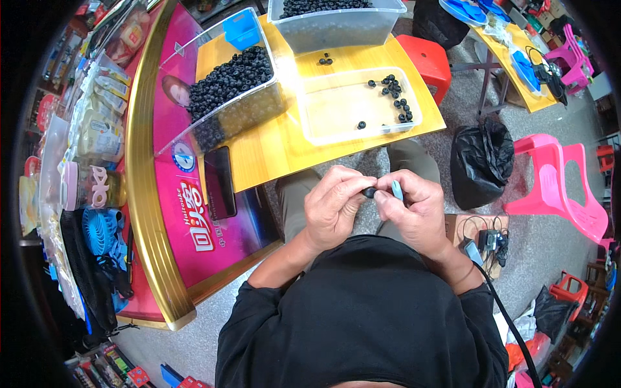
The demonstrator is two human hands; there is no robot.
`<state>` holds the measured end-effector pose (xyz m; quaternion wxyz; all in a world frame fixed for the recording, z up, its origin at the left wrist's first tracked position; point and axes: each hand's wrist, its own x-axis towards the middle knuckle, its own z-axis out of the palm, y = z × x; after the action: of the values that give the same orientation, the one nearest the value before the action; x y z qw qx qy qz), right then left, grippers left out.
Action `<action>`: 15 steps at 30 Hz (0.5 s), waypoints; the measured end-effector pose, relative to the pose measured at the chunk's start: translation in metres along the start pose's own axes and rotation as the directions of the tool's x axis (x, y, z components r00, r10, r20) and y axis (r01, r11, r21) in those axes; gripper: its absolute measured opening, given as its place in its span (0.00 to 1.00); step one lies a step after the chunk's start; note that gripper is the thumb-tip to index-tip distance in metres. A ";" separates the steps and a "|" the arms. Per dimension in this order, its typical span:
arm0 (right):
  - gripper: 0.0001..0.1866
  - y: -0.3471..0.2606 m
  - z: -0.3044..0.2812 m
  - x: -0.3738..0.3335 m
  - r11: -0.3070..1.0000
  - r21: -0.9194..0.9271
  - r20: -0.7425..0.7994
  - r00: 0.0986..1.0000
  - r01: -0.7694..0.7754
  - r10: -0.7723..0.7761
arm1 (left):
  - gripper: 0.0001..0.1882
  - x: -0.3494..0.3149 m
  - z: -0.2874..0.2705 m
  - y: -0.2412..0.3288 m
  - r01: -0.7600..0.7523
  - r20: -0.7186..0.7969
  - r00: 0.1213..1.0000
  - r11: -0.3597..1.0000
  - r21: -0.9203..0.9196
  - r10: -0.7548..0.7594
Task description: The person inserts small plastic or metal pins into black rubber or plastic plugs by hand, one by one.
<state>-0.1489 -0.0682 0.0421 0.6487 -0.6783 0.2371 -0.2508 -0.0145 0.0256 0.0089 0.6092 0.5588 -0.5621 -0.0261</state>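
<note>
My left hand [337,205] pinches a small round black part [369,192] between thumb and fingertips, in front of my body. The right hand [416,208] is closed around a slim light-blue piece [396,189], whose tip pokes up between thumb and forefinger; its full shape is hidden. Both sets of fingertips meet close to the black part. Just beyond my hands, a shallow translucent tray [330,140] holds several black wheel-like parts [405,116], mostly along its right side. To its left stands a clear bin [253,107] heaped with similar black parts [233,77].
A second clear bin [336,31] of black parts stands at the back of the yellow table [284,149]. A blue cup [242,30] sits in the left bin. A dark phone [220,184] lies by the table's left. Rightward are a red stool [427,61], black bag [482,161] and pink chair [550,174].
</note>
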 end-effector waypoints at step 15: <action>0.06 0.060 -0.045 0.007 0.823 0.506 -0.045 0.945 -0.259 0.325 | 0.08 0.093 -0.199 -0.040 0.188 -0.364 0.923 0.674 0.714 0.129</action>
<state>-0.1729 -0.1101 -0.0162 0.8140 -0.4279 0.3079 -0.2438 0.1856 0.0788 0.0929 0.4289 0.7594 -0.3841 0.3029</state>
